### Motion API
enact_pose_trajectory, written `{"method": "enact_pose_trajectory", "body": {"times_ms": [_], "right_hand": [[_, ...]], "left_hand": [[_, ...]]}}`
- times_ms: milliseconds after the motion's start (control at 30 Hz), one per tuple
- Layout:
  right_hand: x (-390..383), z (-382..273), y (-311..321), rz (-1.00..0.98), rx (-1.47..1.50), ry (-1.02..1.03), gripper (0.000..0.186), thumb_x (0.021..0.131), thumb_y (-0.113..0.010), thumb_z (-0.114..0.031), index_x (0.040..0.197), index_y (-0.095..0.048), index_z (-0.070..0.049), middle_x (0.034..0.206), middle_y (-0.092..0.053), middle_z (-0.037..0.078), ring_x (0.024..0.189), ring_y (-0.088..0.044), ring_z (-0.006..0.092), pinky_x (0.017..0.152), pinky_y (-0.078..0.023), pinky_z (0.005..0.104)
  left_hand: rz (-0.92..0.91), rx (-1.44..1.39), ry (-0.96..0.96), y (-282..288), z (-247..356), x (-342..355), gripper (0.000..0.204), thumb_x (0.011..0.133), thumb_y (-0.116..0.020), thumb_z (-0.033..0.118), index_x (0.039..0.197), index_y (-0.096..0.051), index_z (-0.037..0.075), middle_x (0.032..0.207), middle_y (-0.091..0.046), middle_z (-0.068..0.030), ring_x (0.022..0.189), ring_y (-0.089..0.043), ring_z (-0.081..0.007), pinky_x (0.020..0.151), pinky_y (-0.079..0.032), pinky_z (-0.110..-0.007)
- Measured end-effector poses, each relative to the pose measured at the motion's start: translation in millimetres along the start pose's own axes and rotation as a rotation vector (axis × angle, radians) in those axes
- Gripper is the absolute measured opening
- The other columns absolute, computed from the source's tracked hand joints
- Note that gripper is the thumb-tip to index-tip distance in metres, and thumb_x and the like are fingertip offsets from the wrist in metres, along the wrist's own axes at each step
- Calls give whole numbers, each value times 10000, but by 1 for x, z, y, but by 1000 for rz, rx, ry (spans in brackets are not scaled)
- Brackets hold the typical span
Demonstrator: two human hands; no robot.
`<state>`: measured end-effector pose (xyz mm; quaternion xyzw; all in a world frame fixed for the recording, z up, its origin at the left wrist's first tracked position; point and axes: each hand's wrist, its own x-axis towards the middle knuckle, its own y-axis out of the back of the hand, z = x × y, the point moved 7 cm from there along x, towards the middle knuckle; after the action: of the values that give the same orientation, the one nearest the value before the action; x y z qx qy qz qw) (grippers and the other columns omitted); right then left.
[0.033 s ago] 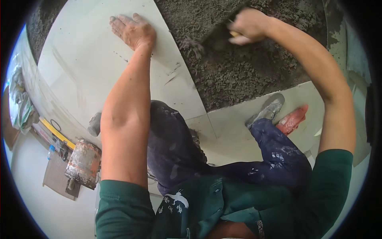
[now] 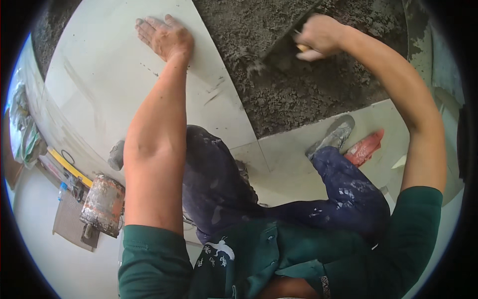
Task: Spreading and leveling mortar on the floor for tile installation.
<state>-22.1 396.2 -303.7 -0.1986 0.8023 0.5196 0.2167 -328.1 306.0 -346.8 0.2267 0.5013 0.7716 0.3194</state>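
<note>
My left hand (image 2: pixel 165 39) lies flat, fingers stretched, on a large pale floor tile (image 2: pixel 114 94). Near the tile's right edge, my right hand (image 2: pixel 321 37) grips the yellowish handle of a trowel (image 2: pixel 302 48). Its long dark blade rests slantwise on or just above a bed of dark grey mortar (image 2: pixel 298 94); I cannot tell whether it touches. Some loose mortar sits at the blade's near-left end. Much of the blade blends into the dark mortar.
My shoe (image 2: pixel 336 137) is on a pale tile strip beside a crumpled red bag (image 2: pixel 365 148). To the left are a stained, mortar-crusted tool (image 2: pixel 103 202), a yellow level-like bar (image 2: pixel 69 167) and a heap of clear plastic (image 2: pixel 25 124).
My right hand has shifted slightly to the right with the trowel. The left hand stays pressed on the tile.
</note>
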Motion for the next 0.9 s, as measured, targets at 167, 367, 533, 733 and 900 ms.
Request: {"method": "enact_pose_trajectory", "body": {"times_ms": [167,367,533,733,900], "right_hand": [[-45,-11,-28,135,188,-374,463,859,-604,-532,791,-647,-76,667,-645,179,677,-656,384,634,-532,493],[-107,-71,-65,340,257,-477,426,838,-662,-473,664,-605,-89,568,-602,144,536,-620,350,520,-515,434],[-83,-168,-133,188,544,-412,475,843,-608,-601,706,-604,-146,576,-603,106,536,-628,307,489,-501,419],[-119,-60,-134,610,785,-1112,584,891,-496,-634,861,-660,-74,818,-684,220,823,-670,408,731,-523,507],[-238,-9,-158,869,851,-1319,651,937,-471,-609,696,-597,-18,624,-588,155,581,-546,297,614,-450,445]], "left_hand": [[27,16,-42,-7,-3,0,691,1005,-324,401,1463,-267,-113,1585,-179,-240,1494,-86,-343,1225,-18,-418],[21,42,-74,-7,-4,2,688,1008,-323,423,1457,-297,-97,1580,-203,-239,1490,-108,-342,1223,-25,-420],[60,123,-81,-13,-16,0,657,1018,-311,432,1416,-382,-86,1551,-273,-248,1476,-164,-342,1216,-73,-429],[50,138,-95,-7,-20,3,643,1009,-355,421,1410,-392,-80,1530,-303,-266,1461,-193,-369,1203,-121,-443],[99,127,-124,-16,6,5,579,992,-379,368,1394,-425,-46,1495,-352,-279,1448,-223,-389,1195,-146,-476]]}}
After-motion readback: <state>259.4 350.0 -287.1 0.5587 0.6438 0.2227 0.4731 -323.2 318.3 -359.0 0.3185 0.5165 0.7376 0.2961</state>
